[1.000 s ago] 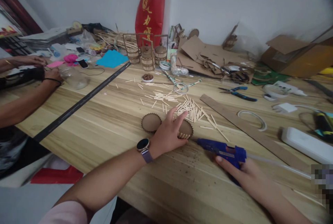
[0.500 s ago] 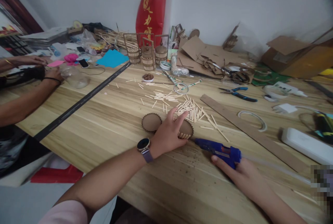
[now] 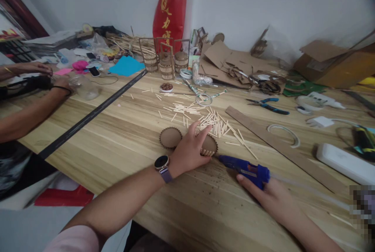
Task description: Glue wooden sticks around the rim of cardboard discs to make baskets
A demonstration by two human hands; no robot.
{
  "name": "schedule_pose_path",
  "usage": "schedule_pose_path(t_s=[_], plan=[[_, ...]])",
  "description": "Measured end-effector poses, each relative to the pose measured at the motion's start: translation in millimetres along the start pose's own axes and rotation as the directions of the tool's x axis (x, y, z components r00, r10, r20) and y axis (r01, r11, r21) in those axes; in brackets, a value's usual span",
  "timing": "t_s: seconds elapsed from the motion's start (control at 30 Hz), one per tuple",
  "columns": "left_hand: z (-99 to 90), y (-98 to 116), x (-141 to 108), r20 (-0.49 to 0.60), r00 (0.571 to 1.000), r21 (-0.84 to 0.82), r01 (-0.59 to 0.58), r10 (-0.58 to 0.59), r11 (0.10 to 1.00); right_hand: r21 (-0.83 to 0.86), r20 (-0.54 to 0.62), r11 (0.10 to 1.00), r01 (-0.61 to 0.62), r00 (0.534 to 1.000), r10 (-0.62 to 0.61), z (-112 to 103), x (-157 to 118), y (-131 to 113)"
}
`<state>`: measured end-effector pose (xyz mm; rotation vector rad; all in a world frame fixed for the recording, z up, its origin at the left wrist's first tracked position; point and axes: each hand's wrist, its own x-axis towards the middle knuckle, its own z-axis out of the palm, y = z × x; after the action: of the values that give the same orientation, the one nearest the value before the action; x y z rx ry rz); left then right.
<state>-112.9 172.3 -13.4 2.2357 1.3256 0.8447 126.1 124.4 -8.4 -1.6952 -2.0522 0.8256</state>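
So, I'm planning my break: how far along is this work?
Three small slatted wooden baskets with tall handles look finished. The left hand is on a round brown cardboard base with short pale sticks along its near rim; the right hand holds a blue glue gun. Likely left: the rest of that rim and a matching, stickless base.

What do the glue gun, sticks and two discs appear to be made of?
Glue gun: probably hard plastic, smooth, uniformly blue. Sticks: wood or bamboo, apparently unpainted, given their pale straw colour. Discs: likely cardboard, flat, plain brown and matt; their darker notched rims could be another material.
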Motion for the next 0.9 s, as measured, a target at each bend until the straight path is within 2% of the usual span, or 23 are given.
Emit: schedule_pose_path(t_s=[0.9], plan=[[1.0, -1.2, 0.7, -0.011, 1.000, 0.009, -0.019, 0.019, 1.000, -0.052, -0.006, 0.999, -0.018, 1.000, 0.018, 3.1, -1.0, 1.4]])
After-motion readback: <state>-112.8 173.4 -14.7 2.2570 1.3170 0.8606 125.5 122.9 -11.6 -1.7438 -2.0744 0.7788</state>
